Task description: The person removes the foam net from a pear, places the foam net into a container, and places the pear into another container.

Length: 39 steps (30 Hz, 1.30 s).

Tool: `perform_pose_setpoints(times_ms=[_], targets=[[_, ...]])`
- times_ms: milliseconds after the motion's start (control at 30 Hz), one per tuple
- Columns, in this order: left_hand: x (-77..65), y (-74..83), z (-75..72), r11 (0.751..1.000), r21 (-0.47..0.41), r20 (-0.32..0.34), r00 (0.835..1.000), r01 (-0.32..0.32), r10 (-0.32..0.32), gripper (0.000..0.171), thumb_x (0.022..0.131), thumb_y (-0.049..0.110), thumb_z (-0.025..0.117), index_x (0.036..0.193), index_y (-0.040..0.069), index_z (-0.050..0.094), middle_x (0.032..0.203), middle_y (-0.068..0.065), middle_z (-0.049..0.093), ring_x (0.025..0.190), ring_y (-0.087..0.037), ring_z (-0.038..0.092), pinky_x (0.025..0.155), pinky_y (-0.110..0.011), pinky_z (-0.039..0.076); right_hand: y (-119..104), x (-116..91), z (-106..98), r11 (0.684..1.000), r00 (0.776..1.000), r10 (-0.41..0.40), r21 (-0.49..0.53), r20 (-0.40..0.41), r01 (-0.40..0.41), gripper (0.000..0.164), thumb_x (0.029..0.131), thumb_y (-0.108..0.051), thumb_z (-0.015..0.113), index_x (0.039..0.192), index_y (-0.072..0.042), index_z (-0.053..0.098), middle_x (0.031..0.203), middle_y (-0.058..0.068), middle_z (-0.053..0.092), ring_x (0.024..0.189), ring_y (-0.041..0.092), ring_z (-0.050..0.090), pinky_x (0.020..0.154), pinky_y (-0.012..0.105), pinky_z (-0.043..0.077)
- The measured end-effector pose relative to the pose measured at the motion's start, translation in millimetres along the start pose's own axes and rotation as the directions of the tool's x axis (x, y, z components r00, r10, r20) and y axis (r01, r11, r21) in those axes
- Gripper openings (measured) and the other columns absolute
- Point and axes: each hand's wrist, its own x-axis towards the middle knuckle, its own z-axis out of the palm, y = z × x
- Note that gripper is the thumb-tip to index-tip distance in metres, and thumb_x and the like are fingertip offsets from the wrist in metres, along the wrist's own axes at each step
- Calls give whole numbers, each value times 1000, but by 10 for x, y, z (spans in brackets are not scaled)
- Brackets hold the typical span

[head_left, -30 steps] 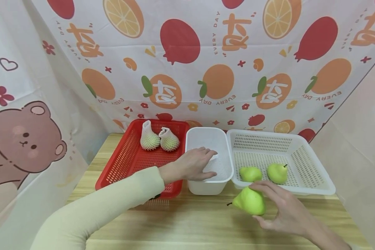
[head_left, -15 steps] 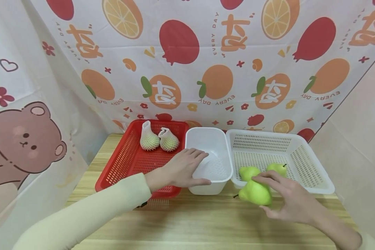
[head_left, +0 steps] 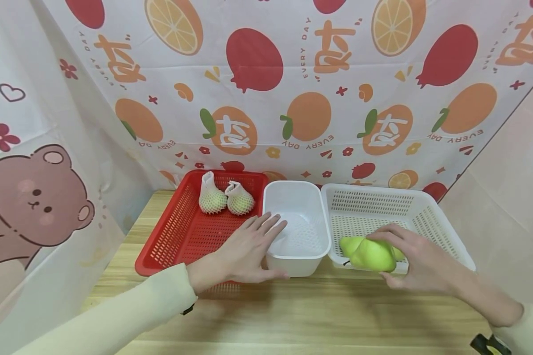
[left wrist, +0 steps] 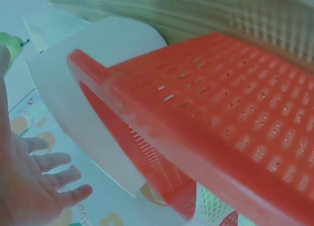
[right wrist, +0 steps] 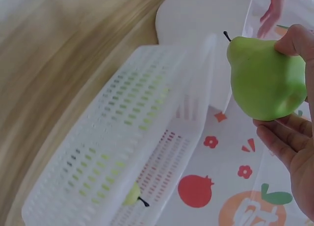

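Observation:
My right hand [head_left: 426, 261] grips a green pear [head_left: 373, 255] above the near rim of the white perforated basket [head_left: 444, 231]. In the right wrist view the pear [right wrist: 265, 79] shows a dark stem, with the thumb on one side and fingers on the other. Another pear [head_left: 347, 243] lies in that basket, partly covered by the held one; a further pear [right wrist: 131, 194] shows over the rim in the right wrist view. My left hand [head_left: 244, 249], fingers spread and holding nothing, hovers over the near corner of the red basket [head_left: 160, 236], fingertips overlapping the white bin [head_left: 298, 258].
Two pears in foam nets, one net-wrapped pear [head_left: 212, 199] and another wrapped pear [head_left: 240, 199], sit at the back of the red basket. The containers stand side by side on a wooden table [head_left: 311, 315]. Behind them hangs a fruit-print curtain [head_left: 337, 123].
My right hand has carried the pear away from me and rightward, up over the white basket's near rim. My left hand has drawn back leftward from over the white bin.

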Motion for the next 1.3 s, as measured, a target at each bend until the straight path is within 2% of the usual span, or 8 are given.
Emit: perform_pose_setpoints(times_ms=[100,233,500,800,933,1100,1300], targets=[[-67,9,11,1000,-3,13,1000,19,-19,110,83,81,63,163,11,37,167,-15,44,155,-40,42,126,-56,39,49,27,-35,1000,999,20,-3,27,-20,81,55,-25,96,130,-24,67,124,-11,66,98,9,68,78,21,60],[-160,22,24,1000,10,-9,1000,21,-21,113,82,81,65,165,11,35,169,-16,39,157,-41,39,126,-57,37,126,71,-89,999,998,32,-35,59,-30,80,57,-25,96,132,-24,65,126,-10,65,99,11,69,76,28,62],[-347,36,65,998,55,-82,996,37,-32,116,81,85,62,165,9,34,170,-16,38,158,-39,37,128,-56,35,346,187,-135,995,994,29,-99,108,-19,75,60,-28,95,129,-19,66,122,-3,69,94,13,70,73,31,61],[-538,46,197,996,65,-136,990,58,-49,118,80,89,60,163,9,37,168,-17,42,157,-39,39,125,-57,38,595,283,-115,990,991,32,-143,127,-14,73,62,-31,95,128,-18,66,117,-1,70,93,16,71,71,34,60],[-600,62,249,995,77,-156,987,63,-50,119,78,90,60,163,9,38,167,-17,44,157,-38,40,125,-56,38,667,317,-73,986,981,89,-154,173,-62,71,65,-31,95,129,-18,67,117,3,71,92,19,70,73,38,61],[-682,87,289,994,71,-150,986,79,-67,121,77,90,62,164,10,37,168,-15,42,158,-37,39,126,-56,37,747,362,1,979,959,162,-163,232,-126,71,67,-34,95,130,-18,67,122,7,71,100,26,72,81,46,64],[-747,107,328,994,62,-143,987,86,-77,121,77,89,64,164,11,36,170,-15,40,158,-36,37,126,-55,37,853,403,92,972,933,215,-156,288,-176,69,72,-34,93,133,-18,66,126,10,70,98,26,71,81,47,64]])
